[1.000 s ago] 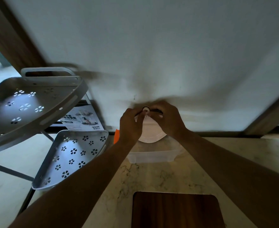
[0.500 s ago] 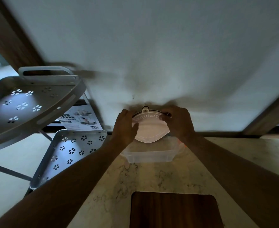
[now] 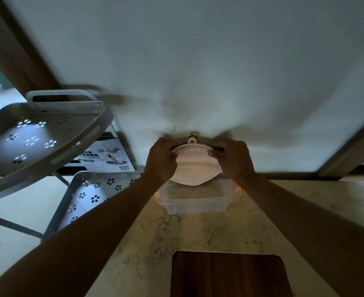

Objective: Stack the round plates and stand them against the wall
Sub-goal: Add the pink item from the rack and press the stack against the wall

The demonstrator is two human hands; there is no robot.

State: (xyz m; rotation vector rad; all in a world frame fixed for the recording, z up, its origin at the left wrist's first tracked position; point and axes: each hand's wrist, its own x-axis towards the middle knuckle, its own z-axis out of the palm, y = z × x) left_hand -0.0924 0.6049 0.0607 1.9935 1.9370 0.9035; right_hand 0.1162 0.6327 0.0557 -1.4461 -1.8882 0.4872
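Round plates (image 3: 195,168), pale and stacked face to face, are held upright at the back of the marble-patterned counter (image 3: 198,232), their upper edge close against the white wall (image 3: 198,61); whether the edge touches the wall cannot be told. The front plate carries raised lettering along its top rim, and a small hanging tab (image 3: 192,139) projects above it. The left hand (image 3: 161,161) is closed on the left edge of the stack, fingers curled over the rim and thumb laid on the front face. The right hand (image 3: 233,160) is clamped on the right edge in the same manner, its fingertips (image 3: 214,152) pressed on the lettered rim. Both forearms are stretched forward over the counter. Directly below the plates, a clear plastic container (image 3: 195,200) with orange clips at its sides is seen on the counter, and the lower edge of the stack appears over its opening; whether it rests there cannot be told. A dark wooden cutting board (image 3: 230,275) lies nearer the camera, well apart from the container. To the left, beside the counter, a grey tiered rack (image 3: 48,136) with flower-shaped cutouts is seen, and a printed cardboard box (image 3: 106,155) is propped behind its lower tray. Dark wooden frames border the wall at both sides.
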